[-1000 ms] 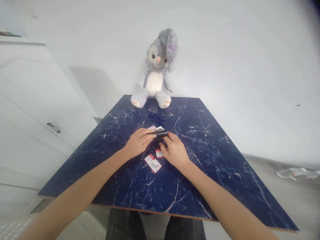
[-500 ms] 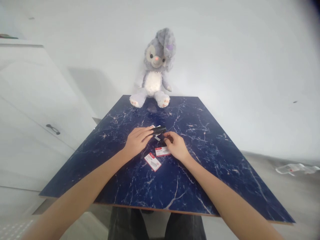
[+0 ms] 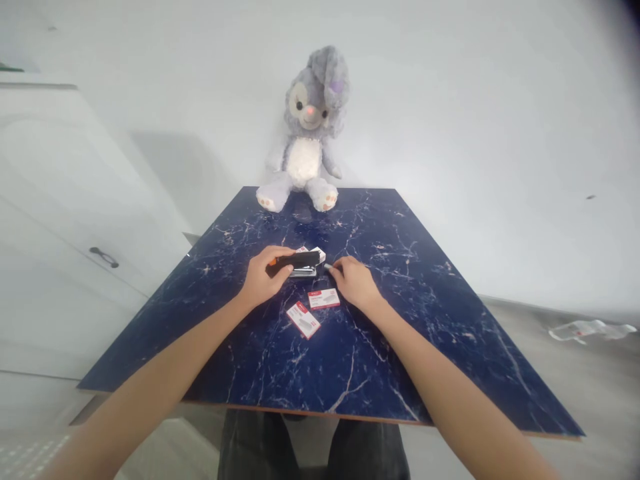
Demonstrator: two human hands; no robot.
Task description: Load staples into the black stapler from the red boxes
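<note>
My left hand is wrapped round a black stapler with an orange patch near its rear end. Below the black upper part shows a shiny metal part. To its right, my right hand is closed, fingertips together on a small pale piece, perhaps a strip of staples; most of it is hidden. Nearer to me lie two red-and-white staple boxes, one flat box below the stapler and a tilted box beside it. Another small white box shows partly behind the stapler.
All this lies on a dark blue marble-patterned table. A grey plush rabbit sits at the far edge against the white wall. On the left stands a white cabinet; a clear plastic item lies on the floor at right.
My left hand has turned the stapler, so its orange patch and metal part now show. My right hand has drawn slightly away from it, with the pale piece at its fingertips.
</note>
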